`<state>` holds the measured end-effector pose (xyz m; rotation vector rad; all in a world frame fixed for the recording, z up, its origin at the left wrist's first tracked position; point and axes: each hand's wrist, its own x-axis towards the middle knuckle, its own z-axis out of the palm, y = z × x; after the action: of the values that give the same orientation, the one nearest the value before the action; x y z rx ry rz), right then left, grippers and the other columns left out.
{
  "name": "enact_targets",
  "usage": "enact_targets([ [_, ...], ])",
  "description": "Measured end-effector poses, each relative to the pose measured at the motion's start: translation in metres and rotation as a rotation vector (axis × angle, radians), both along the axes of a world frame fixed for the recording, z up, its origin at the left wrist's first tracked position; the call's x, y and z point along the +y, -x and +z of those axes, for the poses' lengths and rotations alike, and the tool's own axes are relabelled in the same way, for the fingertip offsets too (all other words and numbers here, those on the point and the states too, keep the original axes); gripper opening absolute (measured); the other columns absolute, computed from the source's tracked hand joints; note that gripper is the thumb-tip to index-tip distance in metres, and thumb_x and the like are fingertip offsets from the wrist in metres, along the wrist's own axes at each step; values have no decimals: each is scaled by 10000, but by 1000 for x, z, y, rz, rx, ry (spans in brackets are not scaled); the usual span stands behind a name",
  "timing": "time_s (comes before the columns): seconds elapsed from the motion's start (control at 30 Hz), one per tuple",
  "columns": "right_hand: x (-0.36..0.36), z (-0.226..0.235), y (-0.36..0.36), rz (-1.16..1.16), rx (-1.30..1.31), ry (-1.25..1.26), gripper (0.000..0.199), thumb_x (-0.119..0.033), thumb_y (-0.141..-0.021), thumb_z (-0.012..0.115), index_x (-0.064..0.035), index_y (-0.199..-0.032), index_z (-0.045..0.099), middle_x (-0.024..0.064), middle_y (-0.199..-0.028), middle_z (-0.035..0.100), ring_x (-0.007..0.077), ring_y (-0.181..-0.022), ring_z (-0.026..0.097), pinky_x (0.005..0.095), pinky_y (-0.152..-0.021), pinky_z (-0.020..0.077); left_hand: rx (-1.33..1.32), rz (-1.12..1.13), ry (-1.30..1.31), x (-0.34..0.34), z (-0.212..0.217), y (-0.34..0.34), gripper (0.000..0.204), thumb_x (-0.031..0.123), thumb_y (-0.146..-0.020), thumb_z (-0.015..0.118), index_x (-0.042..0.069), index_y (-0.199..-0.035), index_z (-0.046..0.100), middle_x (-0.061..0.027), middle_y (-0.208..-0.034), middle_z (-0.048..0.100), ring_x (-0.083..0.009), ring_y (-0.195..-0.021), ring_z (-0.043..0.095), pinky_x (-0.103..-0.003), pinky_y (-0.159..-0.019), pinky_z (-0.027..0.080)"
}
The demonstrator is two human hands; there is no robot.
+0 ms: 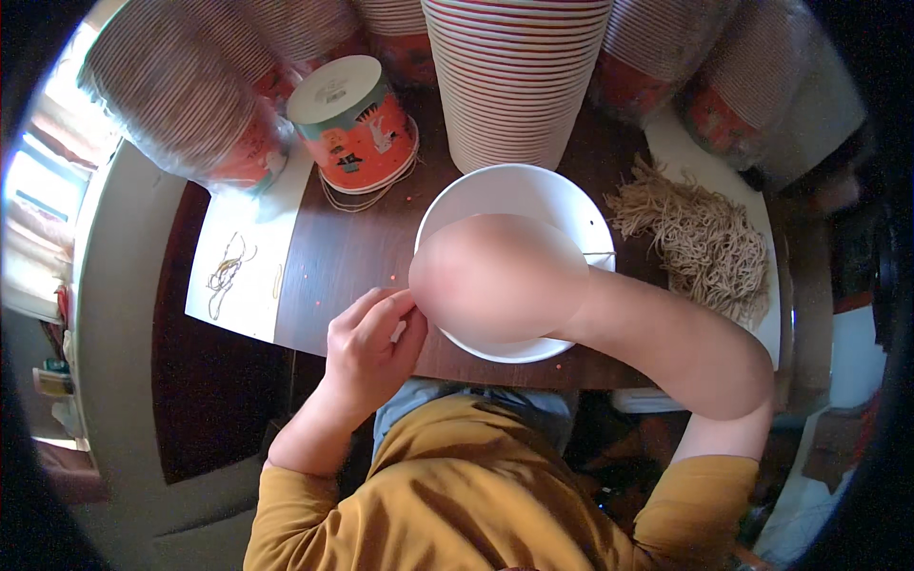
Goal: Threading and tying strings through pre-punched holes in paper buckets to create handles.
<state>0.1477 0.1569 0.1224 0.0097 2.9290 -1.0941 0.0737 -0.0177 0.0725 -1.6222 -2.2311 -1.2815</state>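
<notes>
A white paper bucket (583, 209) stands in front of me near the table's front edge, its open mouth facing up. There is a small dark hole in its right inner wall, and a short piece of cord (599, 254) shows at the right rim. My left hand (374, 335) is at the bucket's left rim with thumb and fingers pinched together; what lies between them is hidden. My right forearm reaches in from the right across the bucket. The right hand (500, 276) is over the bucket's mouth, but a heavy blur hides its fingers.
A tall stack of nested white buckets (514, 81) stands just behind. Plastic-wrapped stacks (181, 95) line the back. An upturned orange printed bucket (357, 138) sits back left. Beige cords (709, 243) lie heaped at right; a few loose cords (226, 276) lie on white paper at left.
</notes>
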Motion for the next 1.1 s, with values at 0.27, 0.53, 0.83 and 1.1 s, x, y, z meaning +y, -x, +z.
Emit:
enact_targets([
  [0.27, 23, 32, -34, 6, -52, -149, 154, -145, -800, 622, -5, -857, 655, 174, -791, 656, 297, -736, 653, 385, -678, 507, -273, -11, 51, -12, 14, 5, 67, -68, -741, 587, -9, -774, 592, -70, -703, 582, -120, -599, 541, -236, -559, 428],
  [0.53, 5, 75, -77, -361, 85, 30, 143, -118, -803, 669, 21, -790, 638, 145, -660, 622, 164, -589, 616, 305, -558, 466, -269, -66, -140, -23, 17, 4, 88, -12, -734, 645, 18, -812, 619, -96, -795, 603, -220, -676, 582, -292, -620, 465],
  [0.83, -73, 10, -78, -347, 433, -25, 70, -77, -846, 634, -18, -876, 610, 158, -762, 611, 346, -691, 621, 392, -574, 495, -304, -124, -78, 0, 0, -10, 76, 80, -733, 649, 29, -761, 600, -118, -703, 523, -298, -620, 547, -365, -563, 465],
  [1.1, -80, -7, -89, -583, 597, -156, 77, -53, -812, 672, -35, -861, 616, 119, -787, 609, 305, -668, 630, 365, -574, 508, -966, -578, -298, -20, 10, -8, 85, 47, -906, 566, -30, -879, 589, -121, -1046, 599, -106, -826, 575, -247, -721, 466],
])
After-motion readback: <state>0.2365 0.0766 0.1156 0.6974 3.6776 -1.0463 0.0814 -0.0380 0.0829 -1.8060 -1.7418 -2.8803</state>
